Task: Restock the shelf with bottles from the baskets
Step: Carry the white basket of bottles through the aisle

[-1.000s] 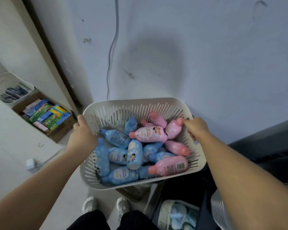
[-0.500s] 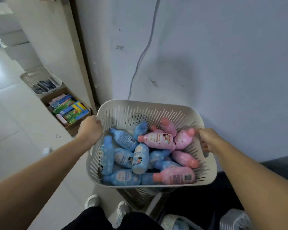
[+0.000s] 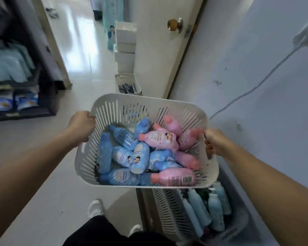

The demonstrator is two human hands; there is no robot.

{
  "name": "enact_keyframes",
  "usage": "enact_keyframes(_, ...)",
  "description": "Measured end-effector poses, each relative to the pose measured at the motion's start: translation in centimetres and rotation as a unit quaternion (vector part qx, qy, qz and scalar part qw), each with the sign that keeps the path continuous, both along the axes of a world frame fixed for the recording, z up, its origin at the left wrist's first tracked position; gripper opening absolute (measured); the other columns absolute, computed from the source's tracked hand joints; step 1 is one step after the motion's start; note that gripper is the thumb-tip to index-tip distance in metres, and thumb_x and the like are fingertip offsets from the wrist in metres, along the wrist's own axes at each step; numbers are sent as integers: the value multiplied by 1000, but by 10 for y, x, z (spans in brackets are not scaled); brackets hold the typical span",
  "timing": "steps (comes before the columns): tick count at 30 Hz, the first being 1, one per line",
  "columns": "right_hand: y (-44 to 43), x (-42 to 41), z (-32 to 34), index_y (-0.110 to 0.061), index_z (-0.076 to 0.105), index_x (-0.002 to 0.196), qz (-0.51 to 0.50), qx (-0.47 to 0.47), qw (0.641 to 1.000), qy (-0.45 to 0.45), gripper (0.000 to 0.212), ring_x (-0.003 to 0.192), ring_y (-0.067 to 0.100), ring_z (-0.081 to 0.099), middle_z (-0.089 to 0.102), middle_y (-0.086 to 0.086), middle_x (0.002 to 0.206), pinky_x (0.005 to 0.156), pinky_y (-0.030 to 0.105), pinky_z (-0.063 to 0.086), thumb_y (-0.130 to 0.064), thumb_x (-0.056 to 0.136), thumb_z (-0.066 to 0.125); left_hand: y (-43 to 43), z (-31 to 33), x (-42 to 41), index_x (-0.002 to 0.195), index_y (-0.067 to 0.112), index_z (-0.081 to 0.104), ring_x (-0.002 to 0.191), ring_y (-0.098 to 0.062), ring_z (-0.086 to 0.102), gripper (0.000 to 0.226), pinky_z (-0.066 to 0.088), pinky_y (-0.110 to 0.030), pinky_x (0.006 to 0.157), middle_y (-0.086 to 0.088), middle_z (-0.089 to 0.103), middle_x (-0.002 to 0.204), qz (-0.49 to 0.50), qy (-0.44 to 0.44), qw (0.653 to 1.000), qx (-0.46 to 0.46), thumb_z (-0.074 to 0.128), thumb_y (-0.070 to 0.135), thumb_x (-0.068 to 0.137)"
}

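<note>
White basket (image 3: 149,99), full of pink and blue bottles (image 3: 158,141), is in carry: my left hand (image 3: 81,125) and right hand (image 3: 218,143) grip its side rims. Next I'd bring it to the shelf (image 3: 49,103) left of the basket.

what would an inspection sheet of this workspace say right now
surface: pale tiled floor
job's things: white slotted basket holds blue bottles and pink bottles, lying jumbled; floor basket of pale pump bottles below; shelf at left
clutter: small basket, stacked white boxes
grippers: left hand and right hand grip the basket's opposite rims
cables: one cable on the wall
surroundings: door with round knob
</note>
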State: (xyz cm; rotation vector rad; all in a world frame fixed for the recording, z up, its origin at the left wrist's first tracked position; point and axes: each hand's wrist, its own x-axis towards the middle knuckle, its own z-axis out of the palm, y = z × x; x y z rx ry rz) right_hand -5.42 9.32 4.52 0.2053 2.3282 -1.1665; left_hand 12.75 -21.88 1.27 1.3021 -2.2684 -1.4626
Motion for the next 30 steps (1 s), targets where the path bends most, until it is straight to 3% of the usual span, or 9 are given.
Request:
enact_keyframes(5,-115,13,-26,-13,33,54,146,34,989,-19,36,21,11,21,24,5,47,35,13,23,-3,89,36,-61,-12,90,60,9,42,45,-20,33,35,29,-18,38,-10,37,56,123,-23,992,14,36,4,93)
enact_keyframes(8,-195,41,-48,-8,37,54,230,73,970,-37,34,26,16,31,30,8,38,38,19,30,-7,89,39,-91,-28,156,60,7,45,44,-22,37,33,28,-17,27,-12,39,55,194,-53,979,22,37,2,92)
enact_keyframes(10,-242,65,-70,-9,37,57,263,69,960,-64,34,23,17,33,32,9,39,34,15,28,-10,91,38,-104,-42,200,62,7,45,46,-21,37,33,28,-16,25,-13,40,58,249,-64,966,36,37,5,94)
enact_keyframes(13,-299,109,-99,-9,45,66,305,47,944,-116,28,26,17,34,36,11,52,33,13,23,-18,92,41,-115,-64,263,63,9,45,46,-21,37,34,31,-19,34,-16,42,63,331,-75,938,66,37,8,96)
enact_keyframes(17,-359,167,-124,-10,38,66,369,45,919,-132,33,35,13,27,28,6,55,40,15,22,-23,96,40,-116,-82,330,65,4,48,46,-22,38,33,32,-24,44,-14,43,57,421,-94,899,81,38,11,96)
enact_keyframes(20,-402,207,-137,-8,42,65,432,68,890,-129,36,41,15,31,33,8,55,40,18,23,-24,97,42,-106,-92,375,73,-2,54,56,-30,52,33,44,-35,55,-23,53,65,481,-125,864,81,41,16,97)
enact_keyframes(23,-441,240,-143,-9,43,64,490,86,855,-143,35,36,14,31,32,6,53,39,17,23,-24,96,46,-92,-106,408,94,-11,56,87,-47,62,34,50,-45,76,-35,61,94,541,-150,820,113,41,20,97)
enact_keyframes(27,-498,291,-148,-10,42,64,582,111,794,-132,35,42,14,27,31,5,52,43,20,20,-24,96,45,-67,-127,442,95,-10,52,64,-37,54,33,44,-41,60,-31,54,86,628,-131,749,167,36,19,100)
enact_keyframes(30,-536,330,-149,-10,39,65,632,118,755,-128,33,45,13,23,28,4,54,45,21,17,-20,96,44,-54,-135,460,103,-14,51,92,-53,58,40,50,-53,76,-40,56,105,681,-120,698,187,35,23,101)
